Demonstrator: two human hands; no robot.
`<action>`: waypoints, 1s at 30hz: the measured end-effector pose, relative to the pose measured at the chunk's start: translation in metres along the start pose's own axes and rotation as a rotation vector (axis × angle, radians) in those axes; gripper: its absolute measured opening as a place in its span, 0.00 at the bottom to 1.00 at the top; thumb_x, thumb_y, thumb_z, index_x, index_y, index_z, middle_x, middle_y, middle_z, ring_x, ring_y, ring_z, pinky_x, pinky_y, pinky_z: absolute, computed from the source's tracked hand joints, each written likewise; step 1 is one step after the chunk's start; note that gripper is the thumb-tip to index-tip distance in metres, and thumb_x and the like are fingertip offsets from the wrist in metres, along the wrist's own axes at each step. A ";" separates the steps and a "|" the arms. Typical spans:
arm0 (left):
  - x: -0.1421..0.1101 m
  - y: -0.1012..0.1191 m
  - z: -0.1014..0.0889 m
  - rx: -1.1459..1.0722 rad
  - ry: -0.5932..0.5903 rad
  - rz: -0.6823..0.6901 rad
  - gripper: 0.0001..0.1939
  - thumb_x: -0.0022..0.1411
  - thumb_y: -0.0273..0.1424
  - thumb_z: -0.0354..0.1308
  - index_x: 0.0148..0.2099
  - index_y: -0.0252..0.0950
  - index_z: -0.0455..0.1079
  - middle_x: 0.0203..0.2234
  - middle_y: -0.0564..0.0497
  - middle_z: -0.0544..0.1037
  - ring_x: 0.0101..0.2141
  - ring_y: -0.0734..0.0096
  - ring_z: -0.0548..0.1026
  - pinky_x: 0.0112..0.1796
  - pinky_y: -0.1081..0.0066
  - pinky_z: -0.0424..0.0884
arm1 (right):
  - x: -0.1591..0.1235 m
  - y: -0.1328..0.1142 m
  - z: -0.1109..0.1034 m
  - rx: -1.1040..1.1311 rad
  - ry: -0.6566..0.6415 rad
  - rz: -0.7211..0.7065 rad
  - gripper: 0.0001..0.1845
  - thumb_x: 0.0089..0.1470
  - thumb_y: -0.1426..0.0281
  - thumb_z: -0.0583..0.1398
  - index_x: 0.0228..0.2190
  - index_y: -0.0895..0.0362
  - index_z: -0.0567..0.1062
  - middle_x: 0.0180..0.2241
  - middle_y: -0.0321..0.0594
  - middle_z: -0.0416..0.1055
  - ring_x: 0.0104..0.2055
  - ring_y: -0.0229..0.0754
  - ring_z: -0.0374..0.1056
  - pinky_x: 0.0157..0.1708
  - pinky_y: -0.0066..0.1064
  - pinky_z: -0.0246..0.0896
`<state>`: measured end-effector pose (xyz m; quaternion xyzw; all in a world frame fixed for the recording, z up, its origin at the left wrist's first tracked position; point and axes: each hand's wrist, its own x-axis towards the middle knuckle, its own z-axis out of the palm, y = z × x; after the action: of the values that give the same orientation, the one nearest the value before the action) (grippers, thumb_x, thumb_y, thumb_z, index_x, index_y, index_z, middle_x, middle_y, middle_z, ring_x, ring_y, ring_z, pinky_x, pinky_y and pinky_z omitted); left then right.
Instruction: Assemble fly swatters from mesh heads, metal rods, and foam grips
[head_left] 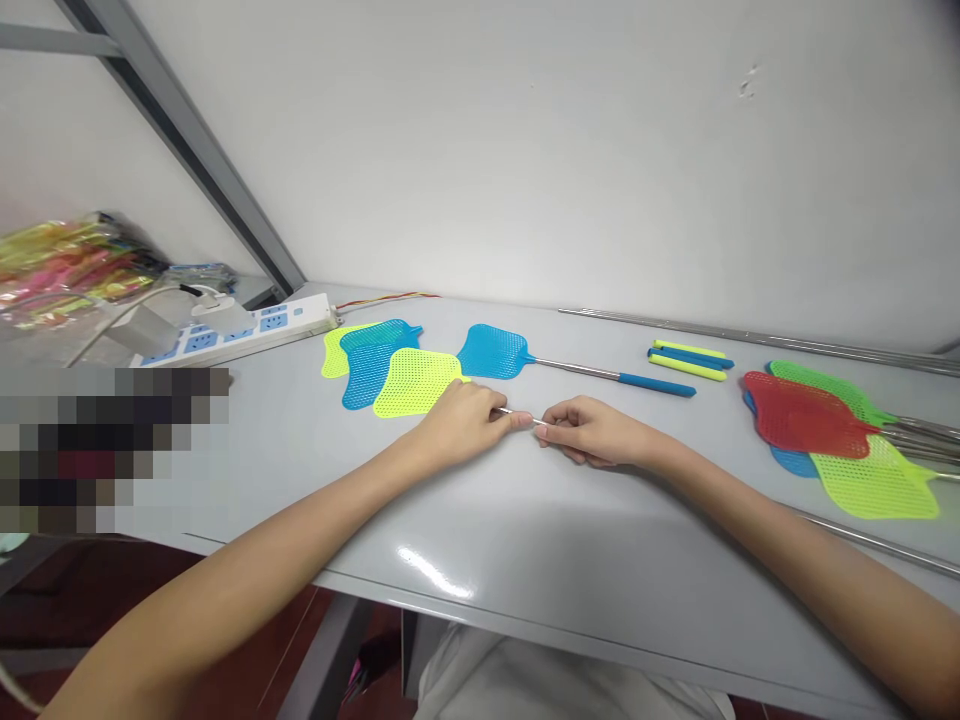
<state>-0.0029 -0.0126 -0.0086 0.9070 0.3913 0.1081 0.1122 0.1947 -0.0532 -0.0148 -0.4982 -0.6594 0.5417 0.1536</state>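
Note:
My left hand [466, 425] rests on the grey table [525, 540] with its fingers closed over the neck of a yellow-green swatter head [416, 382]. A thin metal rod [523, 416] runs from that hand to my right hand [592, 432], which pinches the rod's other end. Both hands lie close together near the table's middle. Just behind them lies a blue fly swatter [493, 352] with a metal shaft and blue grip.
Loose blue and yellow swatter heads [366, 358] lie to the left. Blue and yellow handle grips [690, 358] sit at the back right. A pile of red, green and yellow swatters [832, 432] lies far right. A power strip [247, 328] and bagged goods [67, 265] occupy the left.

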 end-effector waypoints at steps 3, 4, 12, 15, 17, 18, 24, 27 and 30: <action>0.000 -0.001 0.001 0.006 0.007 0.018 0.26 0.60 0.46 0.42 0.19 0.34 0.62 0.13 0.52 0.65 0.19 0.73 0.60 0.23 0.71 0.48 | 0.000 0.000 0.000 0.003 -0.001 0.002 0.18 0.52 0.56 0.53 0.27 0.59 0.70 0.12 0.27 0.57 0.10 0.26 0.47 0.06 0.18 0.40; 0.001 -0.001 0.001 0.009 0.009 0.022 0.26 0.60 0.46 0.43 0.19 0.34 0.63 0.14 0.52 0.65 0.19 0.73 0.60 0.23 0.71 0.48 | 0.000 0.000 0.000 0.004 -0.001 0.002 0.18 0.52 0.56 0.53 0.27 0.60 0.70 0.12 0.27 0.57 0.10 0.26 0.47 0.06 0.18 0.40; 0.001 0.000 0.000 0.026 0.014 0.020 0.27 0.59 0.49 0.43 0.20 0.34 0.64 0.16 0.50 0.69 0.20 0.72 0.63 0.24 0.71 0.49 | -0.001 -0.001 0.000 0.000 0.001 -0.007 0.19 0.52 0.56 0.53 0.27 0.60 0.70 0.12 0.28 0.58 0.10 0.26 0.47 0.06 0.18 0.40; 0.001 0.001 0.000 0.041 0.011 0.027 0.27 0.60 0.49 0.43 0.19 0.34 0.64 0.15 0.50 0.68 0.20 0.72 0.63 0.24 0.71 0.49 | -0.001 -0.002 0.000 0.001 -0.001 -0.005 0.19 0.52 0.56 0.53 0.27 0.60 0.70 0.12 0.27 0.57 0.10 0.26 0.47 0.06 0.18 0.40; 0.001 0.001 0.000 0.049 0.011 0.036 0.27 0.60 0.49 0.43 0.19 0.34 0.64 0.15 0.51 0.68 0.20 0.72 0.63 0.24 0.71 0.49 | -0.001 -0.002 0.000 0.001 0.001 -0.002 0.19 0.52 0.55 0.53 0.27 0.60 0.70 0.12 0.27 0.57 0.10 0.26 0.47 0.06 0.18 0.40; 0.001 0.001 0.000 0.051 0.013 0.042 0.27 0.60 0.48 0.43 0.19 0.34 0.63 0.15 0.51 0.68 0.20 0.72 0.63 0.24 0.71 0.49 | -0.001 -0.002 0.001 0.000 0.002 0.000 0.19 0.52 0.55 0.53 0.27 0.60 0.70 0.12 0.27 0.57 0.10 0.26 0.47 0.06 0.18 0.40; 0.001 0.000 0.000 0.048 0.014 0.048 0.27 0.61 0.48 0.42 0.19 0.34 0.63 0.15 0.51 0.68 0.20 0.72 0.62 0.24 0.71 0.49 | -0.002 -0.003 0.000 -0.009 0.003 0.005 0.20 0.52 0.55 0.53 0.27 0.60 0.70 0.12 0.28 0.58 0.10 0.26 0.47 0.06 0.18 0.40; 0.001 0.001 -0.001 0.033 0.007 0.042 0.27 0.60 0.48 0.42 0.19 0.34 0.63 0.15 0.51 0.67 0.20 0.73 0.62 0.24 0.71 0.48 | -0.003 -0.003 0.000 -0.012 0.002 0.007 0.20 0.52 0.55 0.53 0.27 0.60 0.70 0.12 0.28 0.58 0.10 0.26 0.47 0.06 0.18 0.40; 0.001 0.001 -0.002 0.027 0.005 0.038 0.27 0.60 0.48 0.42 0.20 0.34 0.63 0.15 0.51 0.68 0.20 0.73 0.62 0.24 0.71 0.49 | -0.003 -0.004 0.000 -0.012 0.006 0.009 0.20 0.52 0.55 0.53 0.28 0.60 0.70 0.13 0.28 0.58 0.10 0.26 0.47 0.06 0.18 0.40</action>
<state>-0.0019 -0.0128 -0.0067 0.9155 0.3755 0.1072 0.0971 0.1940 -0.0554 -0.0109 -0.5038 -0.6598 0.5369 0.1501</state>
